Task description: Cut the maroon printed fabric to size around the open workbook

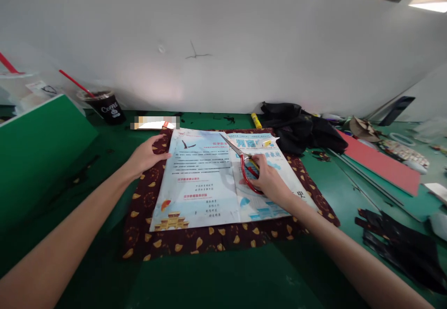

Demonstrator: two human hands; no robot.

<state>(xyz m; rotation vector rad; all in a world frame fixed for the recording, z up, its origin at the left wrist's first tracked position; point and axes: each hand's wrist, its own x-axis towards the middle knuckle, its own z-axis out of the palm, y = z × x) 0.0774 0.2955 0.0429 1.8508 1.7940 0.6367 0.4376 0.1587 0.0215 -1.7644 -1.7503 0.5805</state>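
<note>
An open booklet (202, 169) with printed covers facing up lies on a dark maroon cloth (209, 244) patterned with yellow leaf shapes. The cloth's edges stick out around the booklet. My right hand (270, 178) grips scissors (244, 167) with red handles over the booklet's right half; their blades point to the far left. My left hand (146, 155) rests at the booklet's left edge and the cloth beside it, thumb and fingers apart. A small yellow and white piece (268, 143) is near the booklet's top right.
A yellow glue stick (256, 121) and crumpled black fabric (289, 127) lie behind the booklet. A dark drink cup (104, 106) with a red straw stands at back left, near a green board (49, 137). Rightward are a red sheet (380, 162) and black cloth scraps (401, 244).
</note>
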